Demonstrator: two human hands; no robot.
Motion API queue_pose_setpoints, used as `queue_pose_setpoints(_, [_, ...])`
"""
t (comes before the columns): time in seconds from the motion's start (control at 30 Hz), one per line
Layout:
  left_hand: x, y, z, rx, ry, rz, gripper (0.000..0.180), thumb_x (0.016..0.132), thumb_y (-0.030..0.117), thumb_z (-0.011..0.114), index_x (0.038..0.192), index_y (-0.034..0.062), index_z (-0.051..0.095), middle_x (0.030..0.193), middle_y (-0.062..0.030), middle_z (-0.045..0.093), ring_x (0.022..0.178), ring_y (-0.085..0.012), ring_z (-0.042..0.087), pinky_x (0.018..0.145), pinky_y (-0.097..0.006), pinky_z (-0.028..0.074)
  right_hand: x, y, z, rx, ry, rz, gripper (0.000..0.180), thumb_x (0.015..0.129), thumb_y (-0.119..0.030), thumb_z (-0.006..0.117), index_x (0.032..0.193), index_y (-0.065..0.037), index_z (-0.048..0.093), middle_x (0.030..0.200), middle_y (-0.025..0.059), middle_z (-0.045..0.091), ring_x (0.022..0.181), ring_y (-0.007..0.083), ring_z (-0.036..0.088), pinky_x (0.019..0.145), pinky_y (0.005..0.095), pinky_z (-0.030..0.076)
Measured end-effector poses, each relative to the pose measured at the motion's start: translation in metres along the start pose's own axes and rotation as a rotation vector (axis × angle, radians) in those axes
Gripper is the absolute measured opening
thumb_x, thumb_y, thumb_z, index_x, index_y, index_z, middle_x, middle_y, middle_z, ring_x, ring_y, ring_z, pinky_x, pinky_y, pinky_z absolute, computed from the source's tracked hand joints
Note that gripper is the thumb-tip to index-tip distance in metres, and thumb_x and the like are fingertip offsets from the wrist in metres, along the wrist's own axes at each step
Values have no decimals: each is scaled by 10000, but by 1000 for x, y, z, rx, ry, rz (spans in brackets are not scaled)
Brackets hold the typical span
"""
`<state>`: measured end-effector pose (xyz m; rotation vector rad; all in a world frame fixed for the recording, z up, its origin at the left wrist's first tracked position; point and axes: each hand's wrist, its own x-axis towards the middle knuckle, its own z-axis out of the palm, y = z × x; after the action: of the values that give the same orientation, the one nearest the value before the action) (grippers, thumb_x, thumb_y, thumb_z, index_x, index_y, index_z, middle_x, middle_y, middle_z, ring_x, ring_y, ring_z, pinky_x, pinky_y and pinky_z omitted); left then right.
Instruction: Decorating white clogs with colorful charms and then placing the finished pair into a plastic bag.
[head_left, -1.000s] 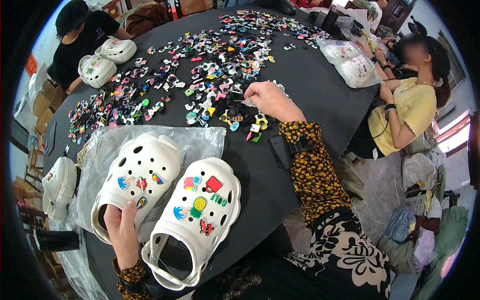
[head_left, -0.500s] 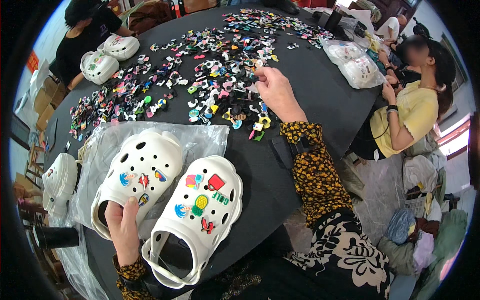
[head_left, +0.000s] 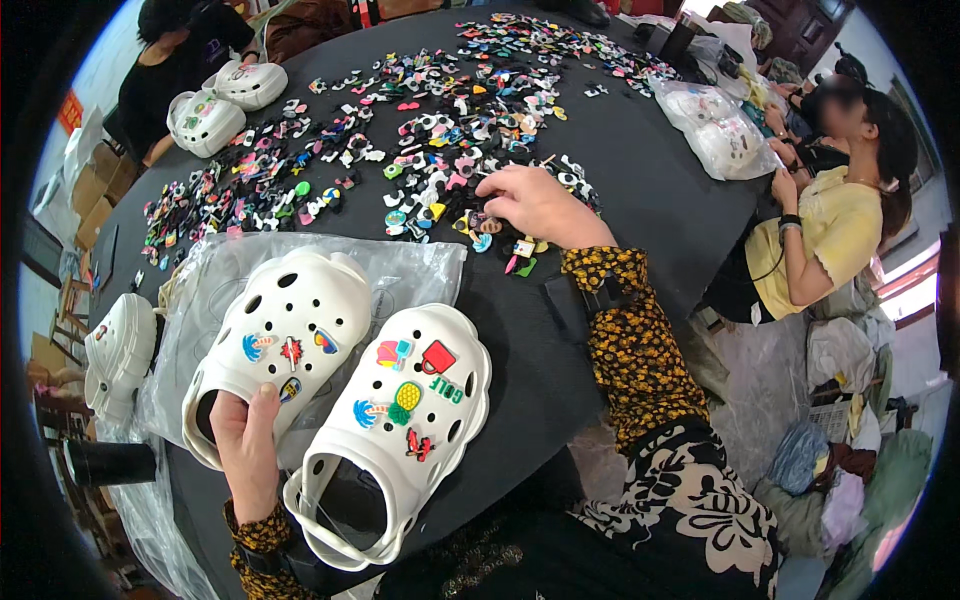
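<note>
My left hand (head_left: 252, 450) grips a white foam clog (head_left: 290, 305), fingers inside its opening and thumb on top. That clog carries palm tree, red, sunglasses and badge-shaped charms. Beside it lies a matching white clog (head_left: 452, 405) with pineapple, palm tree, red bag, lettering and other charms. Further off, my right hand (head_left: 545, 205) reaches into a heap of loose shoe charms (head_left: 430, 185), its fingers bent close together and pointing left. The fingertips are at the charms; whatever they hold is hidden.
Clear plastic bags (head_left: 400, 265) lie under the clogs. Another white clog (head_left: 118, 350) and a black cylinder (head_left: 110, 462) stand at the left. More charms spread across the black table (head_left: 660, 230). People sit far left and right, near other clogs (head_left: 205, 122) and bagged clogs (head_left: 725, 140).
My right hand has moved left and slightly nearer over the charms, its fingers now lower among them. My left hand keeps its hold on the clog. The view has shifted slightly.
</note>
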<state>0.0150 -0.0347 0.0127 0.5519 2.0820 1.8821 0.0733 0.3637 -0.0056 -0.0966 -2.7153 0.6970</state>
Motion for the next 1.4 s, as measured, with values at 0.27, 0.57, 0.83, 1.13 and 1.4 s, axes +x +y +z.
queue_pose_setpoints(0.27, [-2, -3, -4, 15, -13, -12, 348, 921, 118, 520, 1211, -72, 496, 1112, -99, 608, 969, -128, 569, 848, -261, 438, 0, -10, -12, 556, -39, 382, 227, 902, -112, 491, 1053, -18, 634, 870, 41, 663, 700, 62, 585, 590, 201, 469])
queue_pose_setpoints(0.57, [-1, -3, -2, -7, -6, 6, 345, 912, 102, 529, 1207, -73, 500, 1098, -99, 612, 949, -122, 570, 836, -253, 440, 1, -12, -13, 600, -57, 436, 228, 902, -118, 497, 1082, -9, 585, 870, 58, 675, 663, 63, 586, 557, 199, 465])
queue_pose_setpoints(0.83, [-1, -1, 2, 10, -8, 7, 345, 909, 99, 526, 1207, -73, 503, 1100, -92, 613, 953, -121, 569, 834, -251, 438, 1, -8, -10, 614, -44, 481, 218, 894, -137, 522, 1061, -6, 573, 862, 69, 678, 655, 65, 588, 536, 200, 455])
queue_pose_setpoints(1.13, [2, 0, 3, 7, -7, 17, 275, 894, 51, 528, 1140, -71, 543, 1054, -71, 622, 926, -107, 557, 818, -249, 438, 5, 6, -3, 462, 20, 406, 204, 881, -146, 537, 1028, -31, 619, 818, 2, 613, 689, 63, 547, 584, 213, 463])
queue_pose_setpoints(1.4, [2, -1, -1, -15, -44, 27, 265, 893, 67, 530, 1115, -75, 551, 1017, -55, 631, 877, -81, 551, 780, -238, 448, 6, -17, -2, 601, 36, 365, 224, 859, -94, 520, 1049, -11, 603, 820, 11, 620, 656, 69, 542, 615, 214, 455])
